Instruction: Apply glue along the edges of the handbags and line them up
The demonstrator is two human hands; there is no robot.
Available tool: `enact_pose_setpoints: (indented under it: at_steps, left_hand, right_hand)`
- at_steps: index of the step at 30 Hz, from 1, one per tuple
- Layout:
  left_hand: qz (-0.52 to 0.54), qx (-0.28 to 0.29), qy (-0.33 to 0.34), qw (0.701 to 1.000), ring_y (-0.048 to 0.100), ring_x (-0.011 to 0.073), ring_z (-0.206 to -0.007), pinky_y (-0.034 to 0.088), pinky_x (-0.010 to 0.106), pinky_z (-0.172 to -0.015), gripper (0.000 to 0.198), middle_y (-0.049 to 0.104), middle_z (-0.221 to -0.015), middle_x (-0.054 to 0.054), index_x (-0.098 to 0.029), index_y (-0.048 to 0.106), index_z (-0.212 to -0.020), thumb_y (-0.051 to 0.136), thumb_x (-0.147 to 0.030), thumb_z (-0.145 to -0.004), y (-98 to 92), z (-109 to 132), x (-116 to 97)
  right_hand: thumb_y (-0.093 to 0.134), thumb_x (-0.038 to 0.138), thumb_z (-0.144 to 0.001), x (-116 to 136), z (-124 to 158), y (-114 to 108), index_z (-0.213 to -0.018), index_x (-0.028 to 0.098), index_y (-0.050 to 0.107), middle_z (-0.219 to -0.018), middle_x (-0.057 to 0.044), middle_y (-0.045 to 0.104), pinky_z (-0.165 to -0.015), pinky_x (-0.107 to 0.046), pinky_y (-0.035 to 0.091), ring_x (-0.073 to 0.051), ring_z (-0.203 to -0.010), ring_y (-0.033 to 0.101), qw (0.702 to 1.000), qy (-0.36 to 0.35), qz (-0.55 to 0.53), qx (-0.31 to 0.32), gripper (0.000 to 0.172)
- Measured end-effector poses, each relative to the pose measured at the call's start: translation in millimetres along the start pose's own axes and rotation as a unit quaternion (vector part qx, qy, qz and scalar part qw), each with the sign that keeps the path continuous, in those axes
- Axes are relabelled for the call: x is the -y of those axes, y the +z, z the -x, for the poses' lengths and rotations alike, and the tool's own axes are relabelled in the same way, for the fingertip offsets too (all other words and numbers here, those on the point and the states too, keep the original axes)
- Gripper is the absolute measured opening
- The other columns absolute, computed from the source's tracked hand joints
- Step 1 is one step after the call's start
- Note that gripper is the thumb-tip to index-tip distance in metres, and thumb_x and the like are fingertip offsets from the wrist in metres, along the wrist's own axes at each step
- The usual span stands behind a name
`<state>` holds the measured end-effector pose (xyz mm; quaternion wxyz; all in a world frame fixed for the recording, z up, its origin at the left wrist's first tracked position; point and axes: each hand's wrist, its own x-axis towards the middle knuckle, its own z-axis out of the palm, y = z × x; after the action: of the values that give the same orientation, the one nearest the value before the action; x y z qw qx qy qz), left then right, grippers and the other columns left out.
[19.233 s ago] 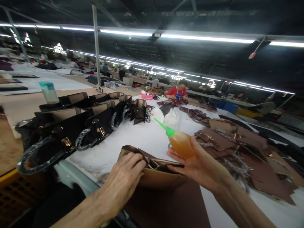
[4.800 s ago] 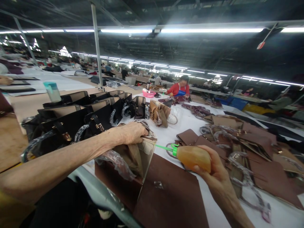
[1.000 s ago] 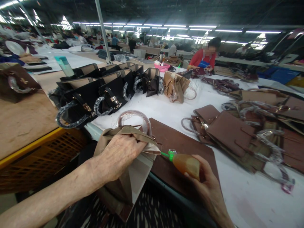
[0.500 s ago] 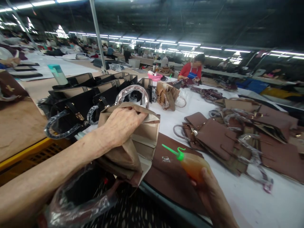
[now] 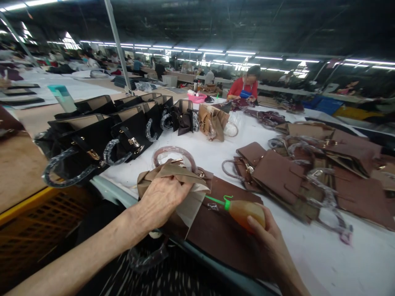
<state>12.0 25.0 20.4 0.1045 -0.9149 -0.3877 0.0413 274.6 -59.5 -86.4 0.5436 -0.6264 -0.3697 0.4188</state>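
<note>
My left hand [image 5: 165,197] is closed on the folded upper part of a tan-lined handbag [image 5: 188,205] at the table's front edge. One plastic-wrapped handle of that bag arches up behind the hand, and another hangs below the edge. In my right hand [image 5: 268,230] is a squeeze bottle [image 5: 247,213] of amber liquid, held on its side. Its thin green nozzle points left and its tip reaches the bag's pale lining; whether it touches I cannot tell. Beneath the bottle lies a flat brown panel [image 5: 228,242].
Black handbags [image 5: 101,135] with wrapped handles stand in rows at the left. Brown bags [image 5: 284,176] lie piled at the right. A yellow crate [image 5: 37,222] sits low at the left. A person in red [image 5: 243,88] works across the table, near a pink basin [image 5: 196,98].
The left hand and the held bag have come down, and the bag looks flatter. The bottle has moved a little left, bringing its nozzle to the bag. The view has shifted slightly.
</note>
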Motion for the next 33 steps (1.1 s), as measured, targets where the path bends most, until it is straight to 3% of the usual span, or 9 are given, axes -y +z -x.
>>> enact_pose_setpoints:
  at_steps: [6,10,15,24,28,33]
  left_hand:
    - [-0.001,0.001,0.005,1.0,0.063,0.0251,-0.082,0.05,0.039,-0.074,0.043,0.067,-0.09,0.012,-0.012,0.053,-0.113,0.049,-0.003,-0.071,-1.8,0.1,-2.9]
    - [0.003,-0.02,0.009,1.0,0.062,0.0265,-0.08,0.05,0.039,-0.071,0.044,0.067,-0.088,0.012,-0.01,0.053,-0.113,0.049,-0.004,-0.07,1.2,2.9,-3.2]
    - [0.018,0.005,0.011,1.0,0.062,0.0255,-0.081,0.048,0.038,-0.074,0.052,0.067,-0.09,0.011,-0.012,0.053,-0.114,0.052,-0.003,-0.063,4.6,4.7,-3.8]
    - [0.024,0.043,0.011,0.999,0.062,0.0268,-0.081,0.049,0.038,-0.072,0.049,0.065,-0.088,0.012,-0.011,0.051,-0.114,0.055,-0.005,-0.065,-0.3,2.6,-2.7]
    - [0.015,0.005,0.009,1.0,0.062,0.0253,-0.081,0.048,0.039,-0.077,0.038,0.066,-0.084,0.011,-0.012,0.054,-0.109,0.048,-0.003,-0.073,-0.8,1.5,-3.0]
    - [-0.019,-0.023,0.02,0.999,0.062,0.0254,-0.079,0.049,0.039,-0.076,0.042,0.067,-0.085,0.01,-0.012,0.055,-0.11,0.046,0.0,-0.071,2.3,1.0,-3.5]
  right_hand:
    - [0.067,0.043,-0.073,-0.2,-7.0,9.8,-0.113,0.025,0.047,-0.096,-0.001,0.06,-0.074,-0.031,0.049,-0.023,-0.087,0.058,0.999,-0.001,0.047,0.02,0.049]
    - [0.066,0.044,-0.074,-5.3,-12.6,11.2,-0.117,0.026,0.044,-0.098,-0.002,0.058,-0.069,-0.031,0.049,-0.024,-0.087,0.057,0.998,-0.001,0.057,0.026,0.052]
    - [0.065,0.045,-0.073,-3.1,-11.0,9.3,-0.114,0.025,0.045,-0.09,-0.002,0.058,-0.058,-0.029,0.048,-0.023,-0.079,0.056,0.997,0.013,0.066,0.037,0.05]
    - [0.068,0.043,-0.07,-0.9,-5.6,7.2,-0.114,0.024,0.046,-0.095,-0.002,0.062,-0.073,-0.032,0.048,-0.024,-0.085,0.058,0.996,0.024,0.054,0.065,0.052]
    - [0.069,0.043,-0.07,-0.7,-0.6,3.5,-0.115,0.024,0.046,-0.094,-0.003,0.063,-0.067,-0.031,0.048,-0.023,-0.079,0.059,0.994,0.038,0.053,0.085,0.054]
    - [0.07,0.041,-0.07,-1.6,5.8,-1.9,-0.114,0.023,0.046,-0.094,-0.003,0.062,-0.062,-0.029,0.046,-0.023,-0.084,0.058,0.992,0.053,0.057,0.1,0.054]
